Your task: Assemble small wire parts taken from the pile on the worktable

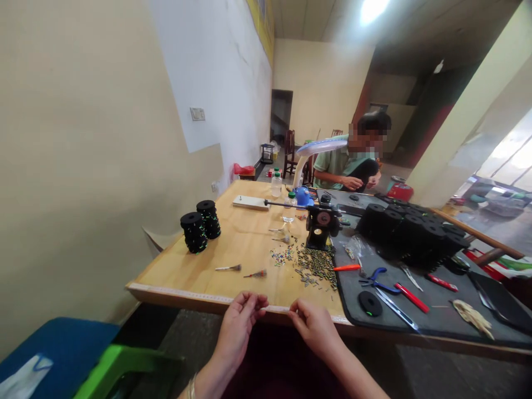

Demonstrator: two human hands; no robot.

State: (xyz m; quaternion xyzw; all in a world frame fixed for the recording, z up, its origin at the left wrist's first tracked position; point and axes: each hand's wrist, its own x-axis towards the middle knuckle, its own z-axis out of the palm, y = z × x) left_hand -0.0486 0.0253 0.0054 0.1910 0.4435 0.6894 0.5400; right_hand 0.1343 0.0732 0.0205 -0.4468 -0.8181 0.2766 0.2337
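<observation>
At the table's front edge, my left hand [243, 320] is closed with fingertips pinched. My right hand [315, 327] pinches the same way a short gap to the right. Whatever lies between the fingertips is too thin or small to make out. A white measuring tape strip [178, 293] runs along the edge between and beside both hands. Just beyond lie two feathered pieces, a pale one [228, 268] and an orange-tipped one [255, 274]. A heap of small dark metallic pieces [316, 263] spreads further right, beside scattered coloured bits [282, 255].
Two black spools [194, 233] stand at the left. A black clamp-like device [322, 224] with a long rod rises beyond the heap. On the grey mat [353, 293] lie blue pliers [380, 280], a red-handled tool [411, 297] and many black rolls [407, 230]. Another person [349, 160] sits opposite.
</observation>
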